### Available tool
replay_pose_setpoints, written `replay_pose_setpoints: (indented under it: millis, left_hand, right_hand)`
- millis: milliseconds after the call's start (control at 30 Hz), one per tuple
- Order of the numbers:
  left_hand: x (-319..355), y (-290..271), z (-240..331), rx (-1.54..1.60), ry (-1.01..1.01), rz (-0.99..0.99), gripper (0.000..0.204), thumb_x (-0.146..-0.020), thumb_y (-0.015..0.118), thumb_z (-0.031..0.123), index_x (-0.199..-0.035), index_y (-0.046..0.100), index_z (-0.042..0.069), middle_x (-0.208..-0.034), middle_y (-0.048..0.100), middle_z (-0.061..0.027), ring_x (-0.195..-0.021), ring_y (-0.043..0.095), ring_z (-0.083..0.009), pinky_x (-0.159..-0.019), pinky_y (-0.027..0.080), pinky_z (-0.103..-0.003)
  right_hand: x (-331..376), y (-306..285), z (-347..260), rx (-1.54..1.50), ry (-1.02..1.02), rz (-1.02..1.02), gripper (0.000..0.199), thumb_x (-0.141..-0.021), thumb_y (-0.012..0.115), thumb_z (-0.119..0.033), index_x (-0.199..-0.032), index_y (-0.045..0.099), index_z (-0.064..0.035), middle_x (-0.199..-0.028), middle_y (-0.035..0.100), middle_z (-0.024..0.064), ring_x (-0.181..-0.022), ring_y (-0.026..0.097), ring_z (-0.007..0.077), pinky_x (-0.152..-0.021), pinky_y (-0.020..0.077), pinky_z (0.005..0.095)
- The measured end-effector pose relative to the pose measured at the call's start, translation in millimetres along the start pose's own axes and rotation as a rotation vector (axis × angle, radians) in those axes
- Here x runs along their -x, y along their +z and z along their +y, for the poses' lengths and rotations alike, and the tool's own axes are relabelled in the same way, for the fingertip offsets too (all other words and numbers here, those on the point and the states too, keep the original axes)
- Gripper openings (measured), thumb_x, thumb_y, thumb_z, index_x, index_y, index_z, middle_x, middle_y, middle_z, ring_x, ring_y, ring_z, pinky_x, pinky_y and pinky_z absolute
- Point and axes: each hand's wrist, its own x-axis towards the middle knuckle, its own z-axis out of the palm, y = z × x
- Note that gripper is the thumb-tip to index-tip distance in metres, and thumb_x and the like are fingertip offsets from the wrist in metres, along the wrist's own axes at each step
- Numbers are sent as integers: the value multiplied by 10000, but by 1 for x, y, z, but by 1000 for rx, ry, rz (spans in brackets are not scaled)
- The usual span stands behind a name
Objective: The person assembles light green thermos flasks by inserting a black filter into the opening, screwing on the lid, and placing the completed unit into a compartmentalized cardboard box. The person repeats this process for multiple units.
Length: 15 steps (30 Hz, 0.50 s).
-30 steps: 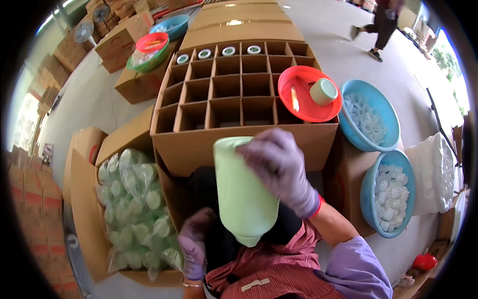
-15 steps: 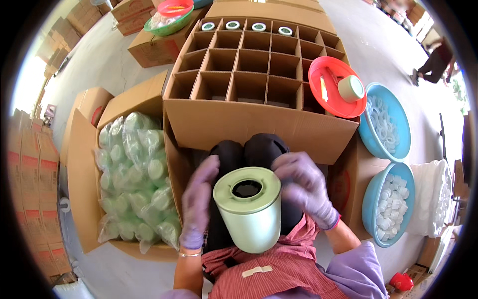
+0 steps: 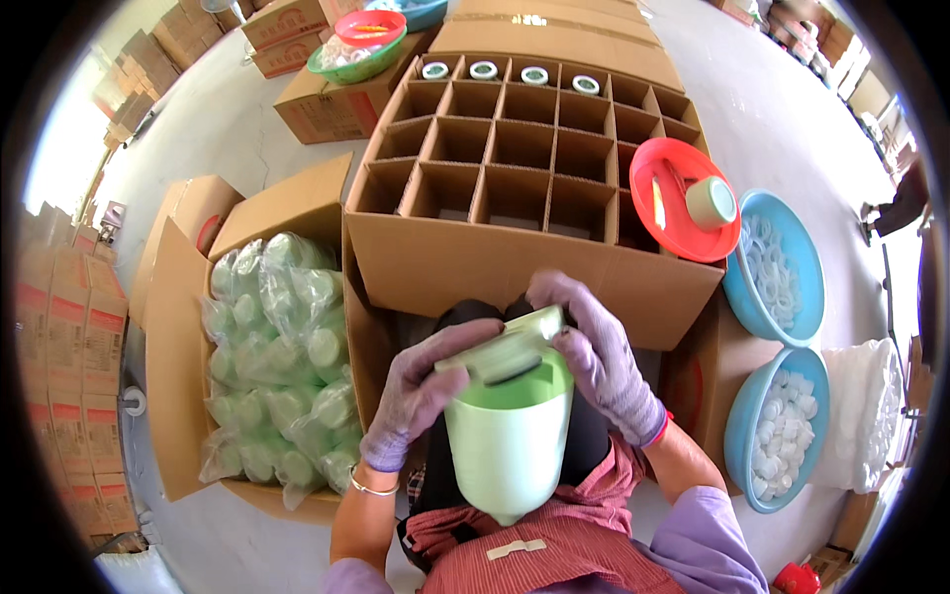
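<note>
A pale green container (image 3: 507,450) rests upright in my lap, its round mouth partly uncovered. Over its far side a matching ring-shaped lid (image 3: 503,348) is tilted up, smeared by motion. My left hand (image 3: 427,381), in a light purple glove, grips the lid's left edge between thumb and fingers. The gloved right hand (image 3: 597,346) holds the lid's right side, with fingers curled over it. What lies inside the container is mostly hidden by the lid.
Ahead stands a divided carton (image 3: 534,247) with several capped items in its far row. A red tray (image 3: 683,233) sits on its right corner. Blue basins (image 3: 727,436) of white parts are at right. At left, an open box (image 3: 178,396) holds bagged green pieces (image 3: 282,371).
Both hands have closed on the lid, which was seated on the container and now is lifted and tilted. The view has shifted slightly.
</note>
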Motion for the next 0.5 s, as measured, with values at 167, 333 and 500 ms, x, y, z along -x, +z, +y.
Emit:
replay_pose_setpoints:
  millis: [167, 333, 500]
  left_hand:
    - [-33, 7, 1, 517, -47, 316, 568, -1081, 357, 443, -1261, 557, -57, -1176, 663, -150, -1065, 669, -216, -858, 580, -345]
    - [-43, 6, -22, -51, 90, 280, 463, -1069, 443, 335, -1304, 561, -46, -1291, 597, -150, -1161, 598, -232, -946, 509, -337]
    - [-63, -1, -25, -767, 434, 81, 409, -942, 653, 233, -1319, 588, 89, -1531, 369, -223, -1421, 320, -462, -1134, 335, -509]
  right_hand:
    - [-45, 5, 2, 787, -583, -18, 642, -776, 719, -271, -1386, 537, -184, -1419, 433, 239, -1256, 485, 444, -1055, 441, 498]
    - [-67, 9, 9, 469, -310, -48, 734, -763, 742, -46, -1438, 460, -117, -1383, 442, 226, -1140, 555, 418, -938, 539, 420]
    - [-83, -8, 47, -331, 269, -162, 500, -997, 546, -257, -1414, 451, 2, -1273, 584, 198, -1120, 617, 258, -975, 487, 356]
